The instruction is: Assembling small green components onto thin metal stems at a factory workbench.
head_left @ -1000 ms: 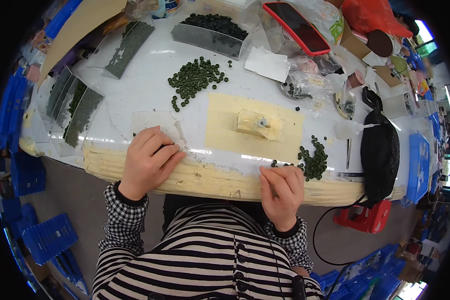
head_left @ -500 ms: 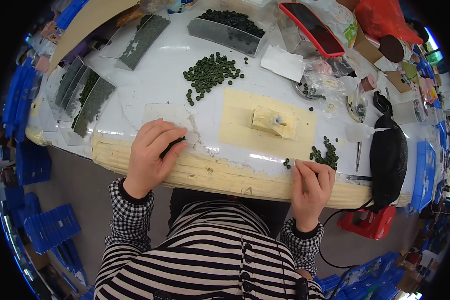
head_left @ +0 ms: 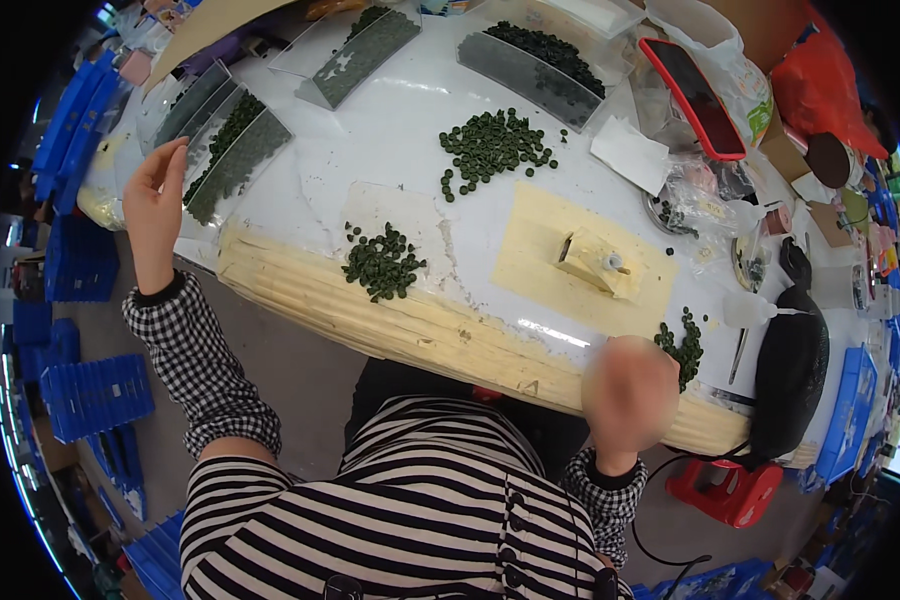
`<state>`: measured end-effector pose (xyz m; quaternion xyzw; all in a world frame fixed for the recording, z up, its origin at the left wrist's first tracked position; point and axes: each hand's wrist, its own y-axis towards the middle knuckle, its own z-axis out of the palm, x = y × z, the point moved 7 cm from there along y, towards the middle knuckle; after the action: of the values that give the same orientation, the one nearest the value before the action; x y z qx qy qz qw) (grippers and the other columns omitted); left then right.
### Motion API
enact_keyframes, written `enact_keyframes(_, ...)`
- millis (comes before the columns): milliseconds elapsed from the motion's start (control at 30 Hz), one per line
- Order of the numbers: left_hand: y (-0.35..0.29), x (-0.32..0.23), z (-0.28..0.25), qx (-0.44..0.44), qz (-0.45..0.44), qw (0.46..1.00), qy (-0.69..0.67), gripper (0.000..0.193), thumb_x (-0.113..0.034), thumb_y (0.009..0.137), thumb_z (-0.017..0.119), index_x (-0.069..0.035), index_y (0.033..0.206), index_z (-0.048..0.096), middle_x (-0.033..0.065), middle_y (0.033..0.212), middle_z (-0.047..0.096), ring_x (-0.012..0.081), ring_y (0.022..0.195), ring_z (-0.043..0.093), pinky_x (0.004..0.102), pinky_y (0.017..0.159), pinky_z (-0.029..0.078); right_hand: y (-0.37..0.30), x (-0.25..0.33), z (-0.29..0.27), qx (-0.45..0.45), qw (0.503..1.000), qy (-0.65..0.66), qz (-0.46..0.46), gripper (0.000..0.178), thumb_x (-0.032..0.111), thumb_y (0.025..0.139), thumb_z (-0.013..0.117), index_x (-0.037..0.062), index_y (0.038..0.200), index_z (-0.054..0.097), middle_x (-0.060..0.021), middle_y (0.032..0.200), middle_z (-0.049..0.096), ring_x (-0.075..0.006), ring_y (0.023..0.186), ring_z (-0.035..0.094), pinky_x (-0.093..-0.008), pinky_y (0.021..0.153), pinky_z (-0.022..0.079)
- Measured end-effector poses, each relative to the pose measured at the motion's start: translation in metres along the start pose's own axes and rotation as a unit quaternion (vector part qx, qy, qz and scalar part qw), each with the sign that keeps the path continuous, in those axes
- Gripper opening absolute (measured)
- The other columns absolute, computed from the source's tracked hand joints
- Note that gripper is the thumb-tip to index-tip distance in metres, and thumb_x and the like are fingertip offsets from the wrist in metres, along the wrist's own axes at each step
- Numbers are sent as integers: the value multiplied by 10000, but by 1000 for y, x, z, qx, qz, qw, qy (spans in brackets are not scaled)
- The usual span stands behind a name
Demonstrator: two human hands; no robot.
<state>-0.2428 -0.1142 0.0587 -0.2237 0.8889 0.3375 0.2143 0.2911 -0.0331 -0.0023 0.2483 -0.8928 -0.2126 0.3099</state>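
My left hand is raised at the left, beside the clear divided bin of dark green pieces. Its fingers are curled with the tips close to the thumb; anything between them is too small to make out. A loose heap of small dark green round pieces lies on a pale mat near the table's front edge. At the right, my right hand is smeared by blur, so its fingers cannot be read. It sits at the front edge, against a smaller cluster of green pieces.
A block with a metal fitting stands on a yellow sheet. Behind lie a larger green pile, clear trays and a red-cased phone. At right are a white-tipped bottle and a black bag.
My left hand has left the pale mat and moved left to the divided bin, leaving the green heap in sight. My right hand stays by the small cluster, now blurred. The view has shifted.
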Motion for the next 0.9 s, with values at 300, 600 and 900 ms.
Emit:
enact_keyframes(300,33,20,54,203,-3,979,-6,392,-161,920,649,-107,1304,591,58,1253,626,178,1103,585,325,895,494,-1,0,0,-7,1000,-5,5,148,10,769,732,23,916,718,-66,876,639,-257,854,553,-357,766,457)
enact_keyframes(600,34,11,76,367,27,929,29,436,-294,1017,492,-130,1420,469,73,1357,518,209,1232,485,318,1053,370,-1,1,1,-9,1000,-2,1,154,5,771,725,23,923,711,-67,873,636,-255,842,550,-358,753,450)
enact_keyframes(900,24,24,84,429,-6,903,-24,433,-343,1039,420,-116,1401,492,87,1437,457,215,1353,388,327,1132,274,-1,-1,1,-11,1000,3,6,151,2,770,722,23,919,711,-69,868,635,-257,832,554,-360,741,448)
